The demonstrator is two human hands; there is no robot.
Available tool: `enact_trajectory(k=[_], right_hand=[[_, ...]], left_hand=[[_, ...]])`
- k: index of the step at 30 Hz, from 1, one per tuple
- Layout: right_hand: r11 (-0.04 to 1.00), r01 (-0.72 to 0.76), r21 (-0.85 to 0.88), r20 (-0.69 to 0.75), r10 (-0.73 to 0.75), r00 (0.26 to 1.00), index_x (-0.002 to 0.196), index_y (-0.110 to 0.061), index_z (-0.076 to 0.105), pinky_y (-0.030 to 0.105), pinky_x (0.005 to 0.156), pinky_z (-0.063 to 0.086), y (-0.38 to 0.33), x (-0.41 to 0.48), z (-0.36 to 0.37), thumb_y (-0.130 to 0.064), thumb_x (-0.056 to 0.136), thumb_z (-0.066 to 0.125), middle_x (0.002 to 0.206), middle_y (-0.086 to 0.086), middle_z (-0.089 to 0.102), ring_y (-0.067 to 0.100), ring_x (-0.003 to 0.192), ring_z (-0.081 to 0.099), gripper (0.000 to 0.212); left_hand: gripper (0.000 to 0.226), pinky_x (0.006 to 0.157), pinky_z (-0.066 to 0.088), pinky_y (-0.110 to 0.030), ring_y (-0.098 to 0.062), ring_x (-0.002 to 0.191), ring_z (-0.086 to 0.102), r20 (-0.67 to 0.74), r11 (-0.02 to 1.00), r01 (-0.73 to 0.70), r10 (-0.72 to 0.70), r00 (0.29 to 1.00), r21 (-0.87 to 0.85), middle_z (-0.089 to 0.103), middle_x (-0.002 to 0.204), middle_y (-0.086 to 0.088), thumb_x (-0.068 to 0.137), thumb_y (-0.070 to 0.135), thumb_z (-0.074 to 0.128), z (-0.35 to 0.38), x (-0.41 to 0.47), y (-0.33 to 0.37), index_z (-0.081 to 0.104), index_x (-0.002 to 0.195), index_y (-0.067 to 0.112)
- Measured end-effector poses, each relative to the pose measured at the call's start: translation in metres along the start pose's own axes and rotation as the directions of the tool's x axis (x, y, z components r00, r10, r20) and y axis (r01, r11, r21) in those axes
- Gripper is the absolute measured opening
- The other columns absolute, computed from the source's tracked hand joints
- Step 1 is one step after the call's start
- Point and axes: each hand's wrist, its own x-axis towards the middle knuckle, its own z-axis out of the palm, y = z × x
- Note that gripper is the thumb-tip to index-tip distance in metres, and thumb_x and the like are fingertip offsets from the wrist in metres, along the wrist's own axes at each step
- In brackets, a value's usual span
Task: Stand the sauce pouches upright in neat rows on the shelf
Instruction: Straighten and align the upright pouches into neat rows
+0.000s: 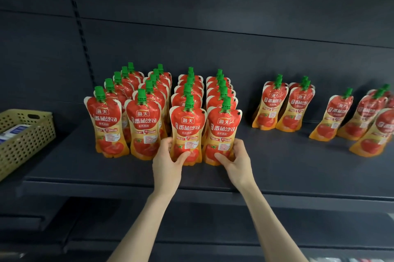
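Observation:
Red and orange tomato sauce pouches with green caps stand upright on the dark shelf (277, 168) in several rows running front to back. My left hand (170, 159) grips the base of the front pouch of the third row (187, 127), thumb across its front. My right hand (234, 159) grips the base of the front pouch of the fourth row (223, 131) the same way. Both pouches stand upright on the shelf, side by side. To the right, a pair of short rows (283, 106) and a looser cluster (366, 118) of pouches stand apart.
A perforated olive-green plastic basket (23, 135) holding white and blue packs sits at the shelf's left end. The shelf's front edge (128, 185) runs just below my wrists. A dark back panel rises behind the pouches, and a lower shelf shows beneath.

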Motion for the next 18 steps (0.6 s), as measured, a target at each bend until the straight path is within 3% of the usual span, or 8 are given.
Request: enact_trajectory(k=[4,18], right_hand=[[1.000,-0.013,-0.001,-0.002,0.013,1.000,0.114,-0.018,0.044,0.018,0.081,0.051,-0.0023,0.0026,0.0054,-0.014,0.084,0.067,0.108,-0.010,0.060,0.004,0.099,0.059,0.038],[0.999,0.014,-0.032,0.013,-0.014,1.000,0.112,-0.018,0.046,0.017,0.080,0.050,0.0017,0.0023,0.0039,-0.017,0.085,0.066,0.115,-0.004,0.060,0.008,0.106,0.059,0.034]], left_hand=[[0.046,0.083,0.048,-0.024,-0.015,0.106,0.059,0.012,0.999,-0.027,0.027,1.000,0.039,0.062,0.114,0.000,0.077,0.028,0.072,-0.0021,0.0054,-0.0052,0.050,0.115,0.016],[0.049,0.092,0.051,-0.038,-0.021,0.113,0.056,-0.022,0.997,-0.043,0.045,0.999,0.069,0.060,0.119,-0.006,0.079,0.028,0.069,-0.0019,0.0056,-0.0085,0.049,0.121,0.011]])
